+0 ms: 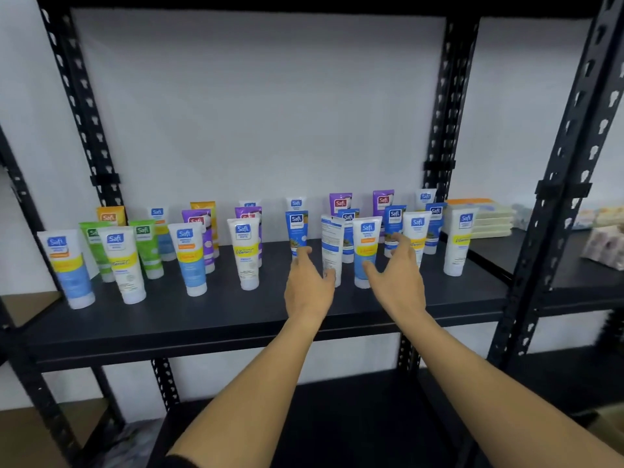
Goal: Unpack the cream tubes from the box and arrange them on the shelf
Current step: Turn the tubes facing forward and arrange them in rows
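Several Safi cream tubes stand cap-down on the black shelf (219,315), in white, blue, green, purple and orange. My left hand (309,287) reaches over the shelf with fingers spread. Its thumb touches the base of a white tube (332,243) that is turned back-label forward, and its index finger points at a blue tube (297,229). My right hand (396,276) is also spread, with its thumb against the lower part of a white-and-blue tube (367,239) and its fingers near the tubes behind. Neither hand is closed around a tube. The box is out of view.
Black perforated uprights (442,106) frame the bay. A neighbouring shelf on the right holds a stack of pale yellow packs (491,221) and wrapped goods (604,246). Cardboard (23,434) shows at lower left. A lower shelf (337,417) lies under my arms.
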`<action>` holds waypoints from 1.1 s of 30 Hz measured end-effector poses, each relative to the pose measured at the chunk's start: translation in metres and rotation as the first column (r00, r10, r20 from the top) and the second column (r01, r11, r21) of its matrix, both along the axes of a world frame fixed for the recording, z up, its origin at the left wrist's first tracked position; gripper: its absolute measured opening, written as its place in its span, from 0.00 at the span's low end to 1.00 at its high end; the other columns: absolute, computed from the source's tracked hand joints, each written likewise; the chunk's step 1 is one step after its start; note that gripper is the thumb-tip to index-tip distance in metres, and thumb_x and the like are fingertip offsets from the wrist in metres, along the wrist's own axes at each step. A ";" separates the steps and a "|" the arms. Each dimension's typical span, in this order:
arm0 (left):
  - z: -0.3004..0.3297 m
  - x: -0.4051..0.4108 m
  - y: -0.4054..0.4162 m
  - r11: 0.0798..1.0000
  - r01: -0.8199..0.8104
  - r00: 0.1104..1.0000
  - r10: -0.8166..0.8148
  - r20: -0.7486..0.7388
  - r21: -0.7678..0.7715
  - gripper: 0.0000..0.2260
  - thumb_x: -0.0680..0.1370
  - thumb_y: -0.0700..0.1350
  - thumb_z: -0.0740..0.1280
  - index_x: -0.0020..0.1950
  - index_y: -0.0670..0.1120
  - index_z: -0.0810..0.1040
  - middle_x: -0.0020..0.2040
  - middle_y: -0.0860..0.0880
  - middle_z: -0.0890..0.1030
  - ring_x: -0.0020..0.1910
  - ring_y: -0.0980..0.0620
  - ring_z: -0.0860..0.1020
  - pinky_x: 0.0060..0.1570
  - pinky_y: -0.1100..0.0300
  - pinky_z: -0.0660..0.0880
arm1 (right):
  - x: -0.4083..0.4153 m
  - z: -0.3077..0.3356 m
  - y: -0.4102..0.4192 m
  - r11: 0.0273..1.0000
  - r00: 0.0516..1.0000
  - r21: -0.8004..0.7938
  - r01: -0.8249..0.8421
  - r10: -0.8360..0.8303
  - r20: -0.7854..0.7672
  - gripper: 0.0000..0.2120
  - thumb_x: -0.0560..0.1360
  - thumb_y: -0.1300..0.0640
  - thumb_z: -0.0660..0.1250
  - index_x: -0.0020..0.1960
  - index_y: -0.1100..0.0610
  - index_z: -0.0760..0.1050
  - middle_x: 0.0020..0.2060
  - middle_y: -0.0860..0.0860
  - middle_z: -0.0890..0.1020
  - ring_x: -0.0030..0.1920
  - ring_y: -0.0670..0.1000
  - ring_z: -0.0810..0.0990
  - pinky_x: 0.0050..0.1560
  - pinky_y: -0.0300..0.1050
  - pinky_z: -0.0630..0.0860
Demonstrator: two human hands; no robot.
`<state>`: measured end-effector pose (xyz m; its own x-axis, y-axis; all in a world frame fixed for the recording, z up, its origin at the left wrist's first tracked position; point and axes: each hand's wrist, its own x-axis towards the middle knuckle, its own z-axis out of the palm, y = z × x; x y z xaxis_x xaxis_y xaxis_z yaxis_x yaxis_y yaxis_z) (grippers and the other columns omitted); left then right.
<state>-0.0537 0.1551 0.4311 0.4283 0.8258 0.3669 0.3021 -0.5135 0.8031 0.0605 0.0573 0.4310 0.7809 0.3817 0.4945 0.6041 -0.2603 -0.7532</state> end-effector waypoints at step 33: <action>-0.013 0.021 0.046 0.997 0.076 0.989 -0.072 0.128 -0.027 0.26 0.76 0.38 0.70 0.72 0.47 0.66 0.65 0.47 0.76 0.58 0.56 0.74 0.51 0.65 0.73 | 0.023 -0.017 0.049 0.993 0.991 0.036 -0.114 0.116 -0.071 0.39 0.72 0.59 0.76 0.73 0.47 0.55 0.65 0.53 0.77 0.63 0.54 0.78 0.59 0.54 0.79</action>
<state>-0.0327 0.2007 0.4180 0.4402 0.8057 0.3963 0.1587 -0.5043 0.8488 0.0831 0.1065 0.4136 0.7668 0.4561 0.4517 0.5723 -0.1671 -0.8029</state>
